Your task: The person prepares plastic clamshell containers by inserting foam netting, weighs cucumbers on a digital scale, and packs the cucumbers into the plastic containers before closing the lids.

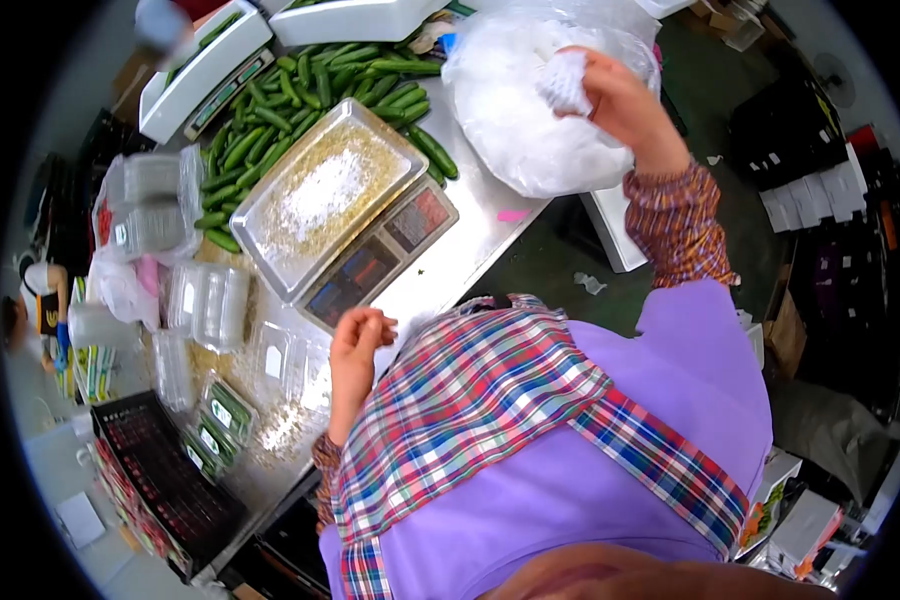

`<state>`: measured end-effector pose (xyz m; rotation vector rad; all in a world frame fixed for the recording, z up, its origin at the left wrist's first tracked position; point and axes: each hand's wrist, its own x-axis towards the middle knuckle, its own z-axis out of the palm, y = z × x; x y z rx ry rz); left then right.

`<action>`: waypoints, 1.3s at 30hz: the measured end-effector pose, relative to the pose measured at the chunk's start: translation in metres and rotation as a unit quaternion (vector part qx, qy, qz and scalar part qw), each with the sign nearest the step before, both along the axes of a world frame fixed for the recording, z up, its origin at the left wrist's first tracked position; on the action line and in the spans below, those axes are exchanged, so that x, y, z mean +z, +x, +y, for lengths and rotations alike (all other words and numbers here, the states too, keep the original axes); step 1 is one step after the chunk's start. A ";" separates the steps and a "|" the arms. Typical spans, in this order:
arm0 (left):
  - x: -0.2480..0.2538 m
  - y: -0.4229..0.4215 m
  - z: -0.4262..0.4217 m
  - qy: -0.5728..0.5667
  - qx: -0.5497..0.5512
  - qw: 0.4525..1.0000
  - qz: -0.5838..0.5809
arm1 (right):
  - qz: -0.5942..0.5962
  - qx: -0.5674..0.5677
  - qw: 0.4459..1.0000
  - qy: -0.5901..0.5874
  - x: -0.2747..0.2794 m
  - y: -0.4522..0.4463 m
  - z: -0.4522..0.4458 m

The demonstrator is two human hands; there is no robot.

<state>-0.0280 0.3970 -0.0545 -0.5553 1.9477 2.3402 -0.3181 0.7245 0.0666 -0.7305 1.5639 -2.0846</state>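
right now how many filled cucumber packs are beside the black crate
3 visible: upper pack, middle pack and lower pack, lined along the black crate; others may be hidden.

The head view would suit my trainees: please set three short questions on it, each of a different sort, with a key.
1. Multiple choice: Which hand holds the crumpled white piece? A) left B) right C) both
2. Fill in: Cucumbers lie heaped beside the metal-trayed ____.
3. True or false: The left hand grips a cucumber.

Key:
1. B; the right hand holds it at a clear plastic bag with white contents.
2. Scale.
3. False; no cucumber shows in that hand, which is near the scale's lower edge.
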 end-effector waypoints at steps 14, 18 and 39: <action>0.037 -0.020 0.012 -0.173 0.186 0.950 0.179 | -0.121 0.158 0.979 0.049 -0.078 0.169 -0.184; 0.036 -0.002 0.001 -0.229 0.190 0.928 0.223 | -0.109 0.214 0.965 0.101 -0.082 0.172 -0.197; 0.033 0.023 -0.022 -0.090 0.122 0.982 0.115 | 0.429 0.194 0.882 0.035 -0.082 0.168 -0.242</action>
